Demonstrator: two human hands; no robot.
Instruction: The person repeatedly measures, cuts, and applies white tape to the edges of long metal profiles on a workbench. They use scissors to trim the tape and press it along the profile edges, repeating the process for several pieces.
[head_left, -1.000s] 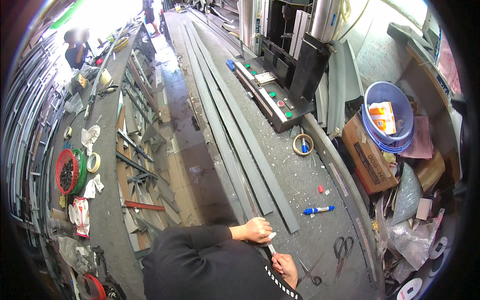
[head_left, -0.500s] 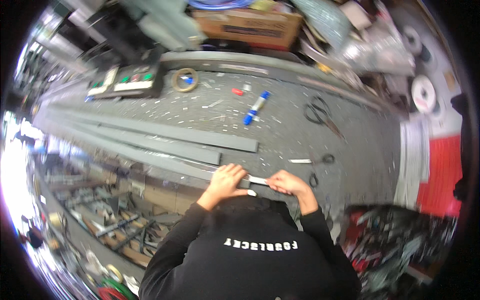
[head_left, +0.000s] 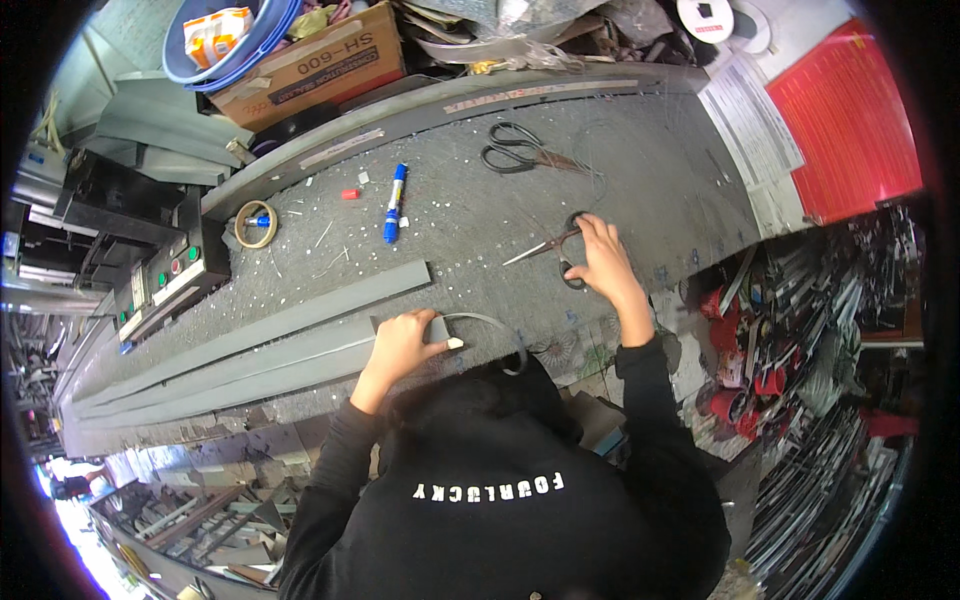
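Note:
My left hand (head_left: 402,348) grips the near end of a long grey bar (head_left: 300,362), fingers over its top and thumb at the front edge. Something white covers the thumb tip. From under this hand a thin grey strip (head_left: 495,321) curves out to the right, its far end loose. Farther right, my right hand (head_left: 605,265) is at the dark handles of small scissors (head_left: 545,247), fingers at one loop and thumb at the other. The blades point left, slightly apart from the strip. Another grey bar (head_left: 330,302) lies just behind the held one.
Larger black scissors (head_left: 520,150), a blue marker (head_left: 396,205), a red cap (head_left: 350,194) and a tape roll (head_left: 256,225) lie on the dark worktop (head_left: 470,215). A raised ledge (head_left: 420,110) runs along the back. A button box (head_left: 175,275) stands at left.
My right hand has let go of the thin strip and moved right to the small scissors. The strip now curls free. My left hand stays on the bar; the view has turned right.

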